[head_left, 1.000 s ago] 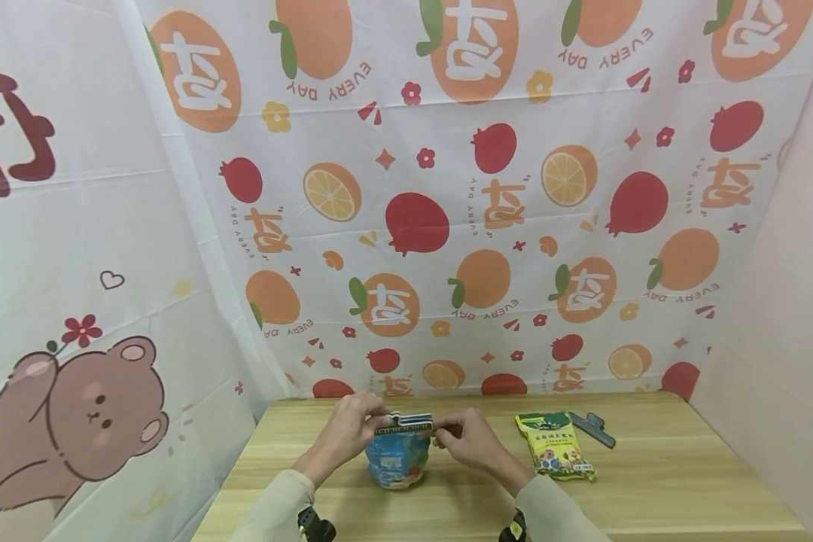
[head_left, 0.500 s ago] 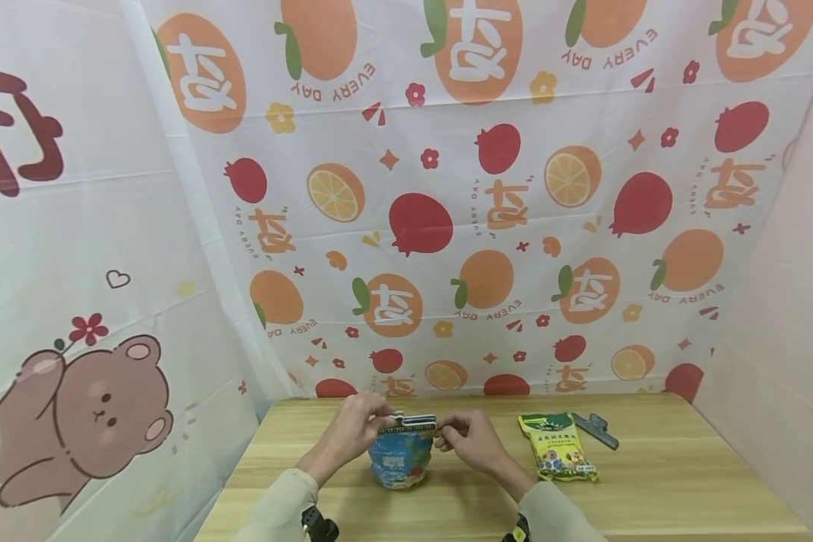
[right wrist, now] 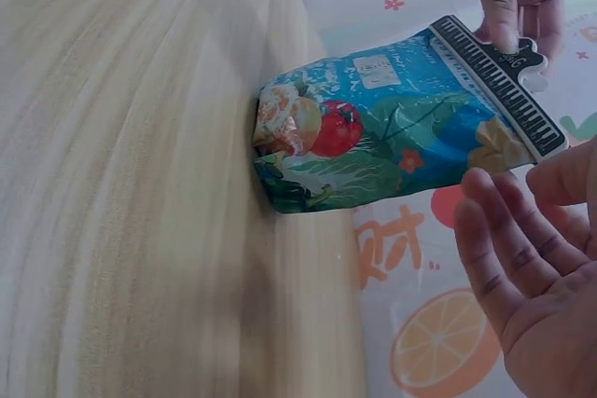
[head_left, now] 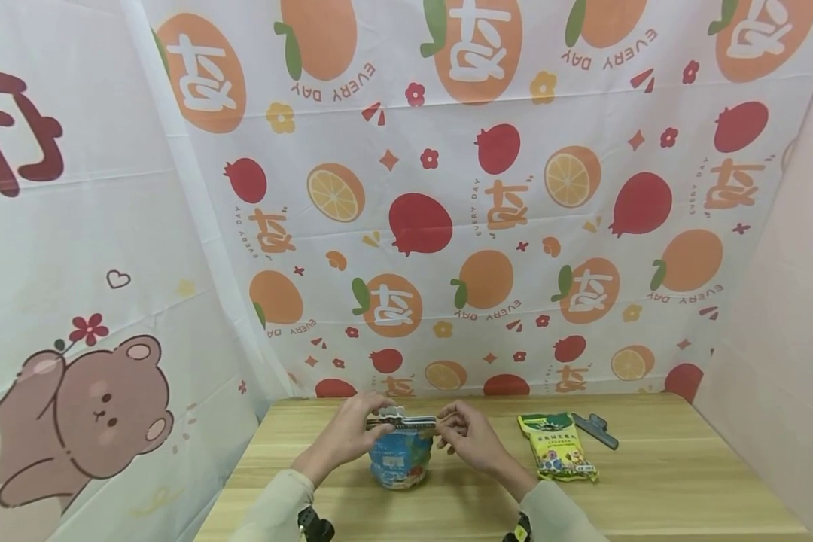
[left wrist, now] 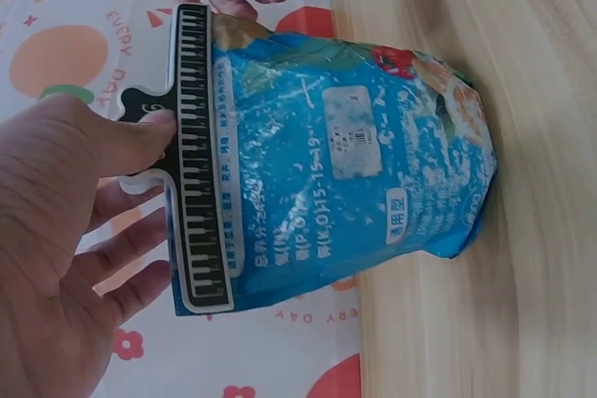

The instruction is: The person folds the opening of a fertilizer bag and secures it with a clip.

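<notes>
A blue plastic bag point(left wrist: 294, 174) with Chinese print and pictures of vegetables stands upright on the table. Across its top edge lies a wide black-and-white bag clip point(left wrist: 196, 184) patterned like piano keys. My left hand point(head_left: 348, 436) pinches the clip's handle, the thumb on the near side and the other fingers behind. At the clip's other end is my right hand point(head_left: 470, 436), its fingers loosely spread and the fingertips point(right wrist: 478, 184) right at the bag's top corner. Nothing shows gripped between the right thumb and fingers.
To the right on the wooden table point(head_left: 677, 482) lies a yellow-and-green packet point(head_left: 557, 448). A dark grey clip point(head_left: 595, 430) lies beside it, partly behind the packet. A fruit-printed curtain point(head_left: 494, 316) hangs along the table's back edge.
My left hand's thumb has come down over the near side of the clip, and the clip's handle now shows above the bag. The right hand's fingers have loosened at the corner.
</notes>
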Tool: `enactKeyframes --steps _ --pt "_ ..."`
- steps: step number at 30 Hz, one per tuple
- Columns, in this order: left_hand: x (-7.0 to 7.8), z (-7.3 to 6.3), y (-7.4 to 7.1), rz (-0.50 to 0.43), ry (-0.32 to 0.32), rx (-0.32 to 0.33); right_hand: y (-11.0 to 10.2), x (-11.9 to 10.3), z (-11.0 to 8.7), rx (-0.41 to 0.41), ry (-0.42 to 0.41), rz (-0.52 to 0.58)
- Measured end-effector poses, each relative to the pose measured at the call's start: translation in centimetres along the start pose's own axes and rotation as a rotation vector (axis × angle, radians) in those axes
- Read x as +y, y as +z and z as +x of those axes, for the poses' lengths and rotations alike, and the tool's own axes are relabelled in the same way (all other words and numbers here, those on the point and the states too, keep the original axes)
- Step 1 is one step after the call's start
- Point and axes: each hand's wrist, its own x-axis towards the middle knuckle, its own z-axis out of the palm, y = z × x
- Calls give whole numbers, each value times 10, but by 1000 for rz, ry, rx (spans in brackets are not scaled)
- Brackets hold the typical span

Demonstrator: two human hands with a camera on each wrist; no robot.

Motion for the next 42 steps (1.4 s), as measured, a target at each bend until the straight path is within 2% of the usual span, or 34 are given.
enactKeyframes --steps 4,9,15,20,23,28,30,36,42 --pt "-5 -2 0 -4 -17 -9 0 0 2 4 -9 -58" --pt "-15 -6 0 -8 -88 -21 1 -3 3 9 -3 -110" --pt "-29 -13 1 -1 -153 16 4 -7 6 8 5 -163" --pt "-36 -14 2 -23 -184 19 8 -7 7 48 -8 -171" --pt "-37 -13 3 -3 -159 26 10 -7 6 84 -39 -191" --pt "-35 -14 4 62 -66 53 11 -7 7 125 -114 -213" --pt "-36 -15 5 63 -63 55 13 -8 7 133 -137 -208" --pt "-40 -18 9 -71 -158 46 14 -5 8 130 -157 -232" --pt "-43 -21 15 -205 -240 54 14 1 9 87 -102 -171"
